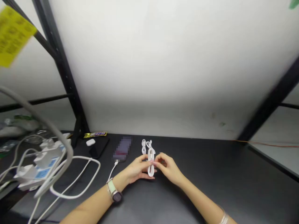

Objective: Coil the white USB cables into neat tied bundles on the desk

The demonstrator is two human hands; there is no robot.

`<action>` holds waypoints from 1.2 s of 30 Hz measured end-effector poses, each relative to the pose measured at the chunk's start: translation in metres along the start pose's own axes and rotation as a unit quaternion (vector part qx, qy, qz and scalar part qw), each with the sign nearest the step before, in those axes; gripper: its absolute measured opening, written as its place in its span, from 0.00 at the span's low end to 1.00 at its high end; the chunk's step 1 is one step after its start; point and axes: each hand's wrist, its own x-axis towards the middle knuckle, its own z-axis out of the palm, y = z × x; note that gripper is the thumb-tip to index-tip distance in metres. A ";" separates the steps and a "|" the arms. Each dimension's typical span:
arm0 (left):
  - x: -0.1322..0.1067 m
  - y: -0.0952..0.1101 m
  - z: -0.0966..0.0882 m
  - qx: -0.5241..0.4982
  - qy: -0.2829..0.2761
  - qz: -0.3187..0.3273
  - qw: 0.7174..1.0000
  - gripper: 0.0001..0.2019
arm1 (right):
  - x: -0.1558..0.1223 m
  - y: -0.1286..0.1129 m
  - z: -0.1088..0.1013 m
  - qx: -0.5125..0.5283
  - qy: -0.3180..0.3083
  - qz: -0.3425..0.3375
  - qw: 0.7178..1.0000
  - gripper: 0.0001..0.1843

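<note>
A coiled white cable (pixel 151 161) stands in a narrow bundle on the black desk (pixel 210 186), with a looped end at its far side. My left hand (pixel 136 169) grips the bundle from the left, and my right hand (pixel 167 168) pinches it from the right, the fingertips of both meeting at its middle. Just beyond, a second small white cable loop (pixel 144 146) lies on the desk. To the left of my left hand sits a phone (pixel 122 148), blurred out, with a white charging cable (pixel 112 171) running from its near end. A smartwatch (pixel 114 192) is on my left wrist.
At the left, a white power strip (pixel 44 165) with plugged-in adapters and tangled white cables sits on the desk. A candy bar (pixel 95 134), a white earbud case (pixel 90 142) and a black case (pixel 99 147) lie at the back. Black shelf uprights (pixel 67 84) rise behind.
</note>
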 end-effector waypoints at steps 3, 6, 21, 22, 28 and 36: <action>0.000 0.001 0.000 -0.002 0.001 0.001 1.000 0.23 | 0.000 -0.001 -0.002 0.007 -0.011 -0.007 1.000 0.11; -0.001 0.001 0.001 -0.005 0.002 -0.002 1.000 0.22 | 0.000 -0.006 -0.004 -0.006 -0.021 -0.024 0.999 0.11; -0.001 0.003 0.002 -0.065 -0.023 -0.034 0.997 0.16 | 0.000 -0.008 -0.008 0.063 -0.045 -0.010 0.997 0.10; -0.001 0.003 0.002 -0.066 -0.024 -0.036 0.997 0.16 | -0.001 -0.009 -0.008 0.081 -0.051 0.000 0.995 0.10; -0.001 0.004 0.004 -0.031 -0.011 0.014 0.999 0.15 | -0.001 -0.006 -0.003 0.136 -0.034 0.034 0.990 0.12; -0.002 0.010 0.002 -0.055 -0.008 0.019 0.998 0.15 | 0.003 0.001 -0.004 0.127 -0.026 0.090 0.987 0.16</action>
